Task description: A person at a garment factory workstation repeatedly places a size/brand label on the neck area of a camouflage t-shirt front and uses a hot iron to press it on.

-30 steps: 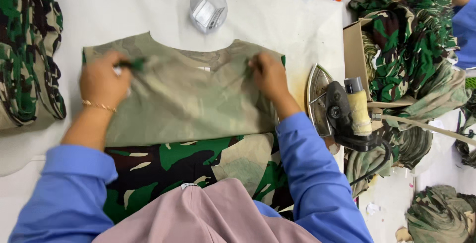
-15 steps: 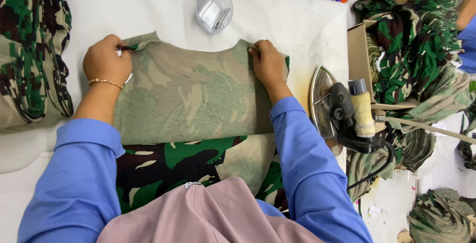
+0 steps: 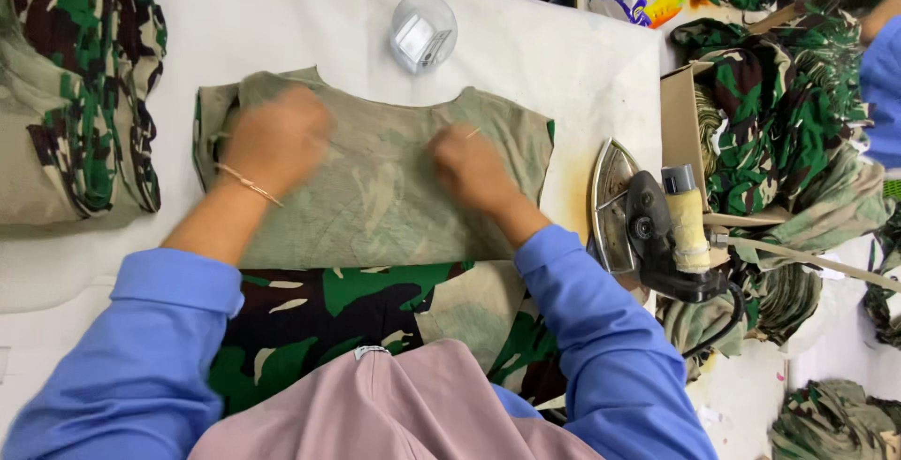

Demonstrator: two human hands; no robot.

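Note:
A camouflage garment piece (image 3: 375, 207) lies inside out on the white table (image 3: 282, 19), its pale side up and its green printed part hanging toward me. My left hand (image 3: 272, 136), blurred by motion, rests on the piece's upper left area. My right hand (image 3: 474, 169) presses on the upper right area, fingers curled with the knuckles up. Both hands lie flat on the cloth; I cannot see a grip on it.
A steam iron (image 3: 648, 225) stands on its side at the table's right edge. A clear round container (image 3: 422, 33) sits beyond the garment. Folded camouflage cloth (image 3: 75, 94) lies at the left, and piles of camouflage pieces (image 3: 779, 113) at the right. Another person's blue sleeve (image 3: 882, 75) shows far right.
Both hands have moved inward from the piece's top corners onto its upper middle. The cloth has shifted slightly and now lies flatter.

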